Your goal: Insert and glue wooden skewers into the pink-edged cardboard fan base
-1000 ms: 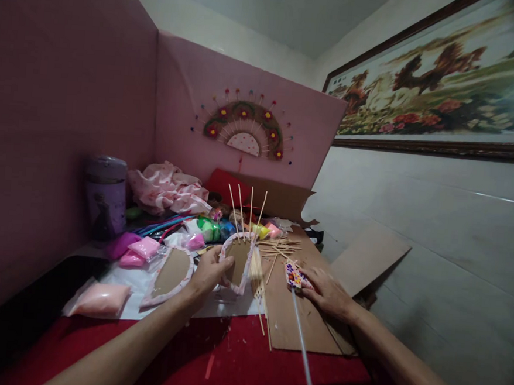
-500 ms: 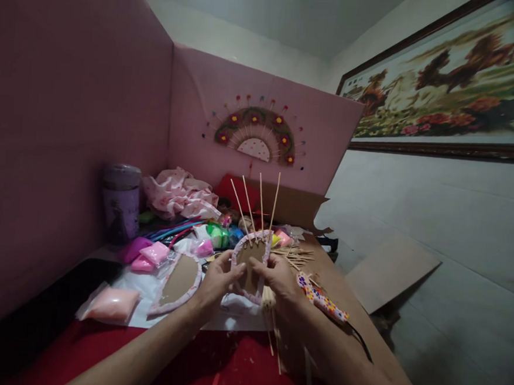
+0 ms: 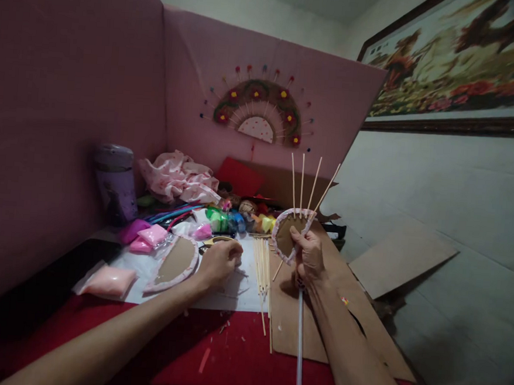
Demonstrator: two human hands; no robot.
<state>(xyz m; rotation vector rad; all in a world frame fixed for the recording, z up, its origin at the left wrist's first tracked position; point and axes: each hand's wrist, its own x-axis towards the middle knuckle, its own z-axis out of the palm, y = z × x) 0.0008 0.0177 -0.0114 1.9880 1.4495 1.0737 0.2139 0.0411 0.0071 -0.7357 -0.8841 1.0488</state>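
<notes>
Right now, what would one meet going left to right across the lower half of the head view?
Tumbler → flat-lying panel → left hand → stick bundle → right hand with held panel → cardboard by the wall.

You had a matt cardboard piece at four o'clock, wooden sticks at six, a glossy plastic bag at eight and crumpled cloth at nine.

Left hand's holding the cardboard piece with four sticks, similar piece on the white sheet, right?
Wrong hand: the head view shows the right hand holding the cardboard piece with four sticks. The similar piece is on the white sheet.
</notes>
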